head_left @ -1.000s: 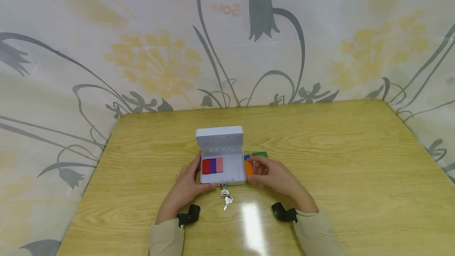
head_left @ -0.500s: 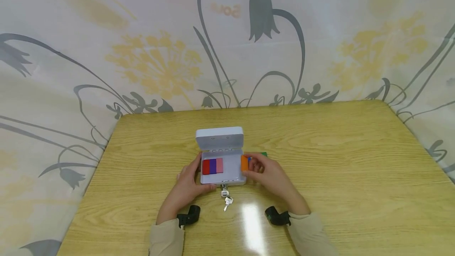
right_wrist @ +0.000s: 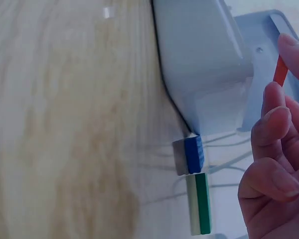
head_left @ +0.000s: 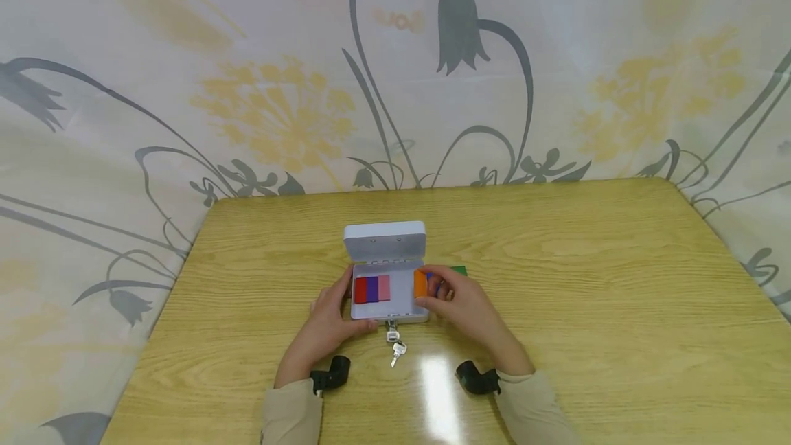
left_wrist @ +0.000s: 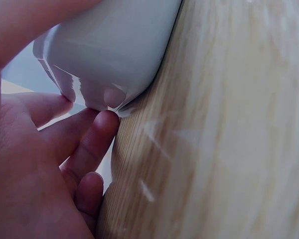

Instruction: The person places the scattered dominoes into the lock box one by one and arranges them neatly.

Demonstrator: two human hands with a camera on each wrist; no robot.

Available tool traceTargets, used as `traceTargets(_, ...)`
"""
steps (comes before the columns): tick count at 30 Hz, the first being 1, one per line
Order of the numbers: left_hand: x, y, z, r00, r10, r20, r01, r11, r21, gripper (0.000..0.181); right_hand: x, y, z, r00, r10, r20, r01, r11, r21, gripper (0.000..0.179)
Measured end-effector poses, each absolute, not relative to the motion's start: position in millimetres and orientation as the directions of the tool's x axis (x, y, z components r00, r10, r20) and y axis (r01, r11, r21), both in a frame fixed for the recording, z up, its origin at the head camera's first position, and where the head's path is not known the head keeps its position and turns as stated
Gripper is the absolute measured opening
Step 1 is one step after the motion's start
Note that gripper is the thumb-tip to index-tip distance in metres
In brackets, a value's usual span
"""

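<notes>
A small white metal cash box stands on the table with its lid raised. My left hand holds the box at its front left corner, thumb along the front and fingers against the left side. Inside, a red block, a purple block and a pink block lie side by side at the left. My right hand pinches an orange block between thumb and fingers, over the right part of the box. Keys hang from the front lock.
To the right of the box, a blue block and a green block lie on the wood-grain table, partly behind my right hand in the head view. A flower-patterned curtain rises behind the table's far edge.
The right hand has carried the orange block leftward, from beside the box's right wall to over its inside. My left hand keeps its hold on the box.
</notes>
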State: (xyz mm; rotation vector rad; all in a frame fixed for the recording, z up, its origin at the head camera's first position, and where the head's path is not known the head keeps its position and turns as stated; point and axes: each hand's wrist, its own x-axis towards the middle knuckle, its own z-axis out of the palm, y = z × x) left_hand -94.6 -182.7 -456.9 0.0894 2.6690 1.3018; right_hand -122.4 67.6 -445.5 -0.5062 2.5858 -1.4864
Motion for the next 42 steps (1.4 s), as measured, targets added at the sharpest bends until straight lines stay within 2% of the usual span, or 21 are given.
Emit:
traceTargets(28, -95, -182, -457, -0.984, 0.112, -0.141, -0.035, 0.645, 0.763, 0.104, -132, 52, -424, -0.918, -0.395, 0.01, -0.259, 0.581, -0.772, 0.044)
traceTargets(42, -95, -183, -456, -0.984, 0.121, -0.135, -0.031, 0.621, 0.784, 0.103, -140, 40, -421, -0.895, -0.446, -0.024, -0.253, 0.549, -0.797, 0.041)
